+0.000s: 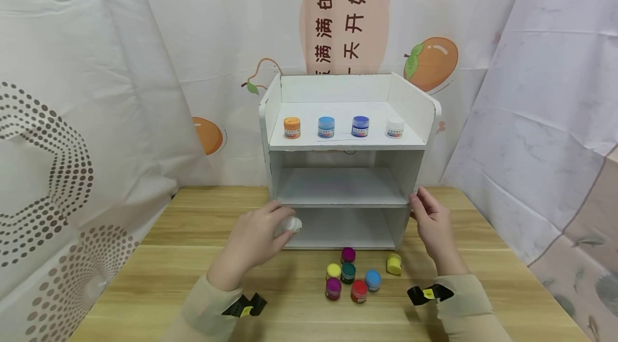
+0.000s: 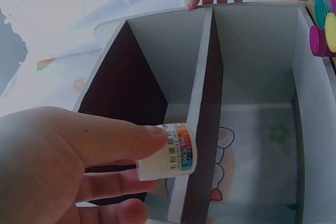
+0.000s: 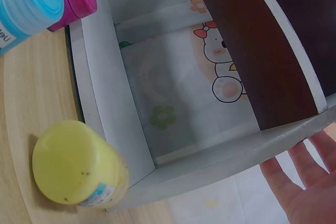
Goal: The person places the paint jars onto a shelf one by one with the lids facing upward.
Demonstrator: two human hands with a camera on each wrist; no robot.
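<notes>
My left hand pinches a white paint jar between thumb and fingers, in front of the left side of a white shelf unit. In the left wrist view the jar is tilted, its printed label showing, and overlaps the edge of the middle board. On the other side, my right hand touches the unit's right side panel near the middle board. Its fingers lie loosely extended along that panel's outer side in the right wrist view.
Along the top board stand an orange jar, a light blue jar, a dark blue jar and a white jar. Several coloured jars, including a red one, cluster on the wooden table. A yellow jar sits apart, right of them.
</notes>
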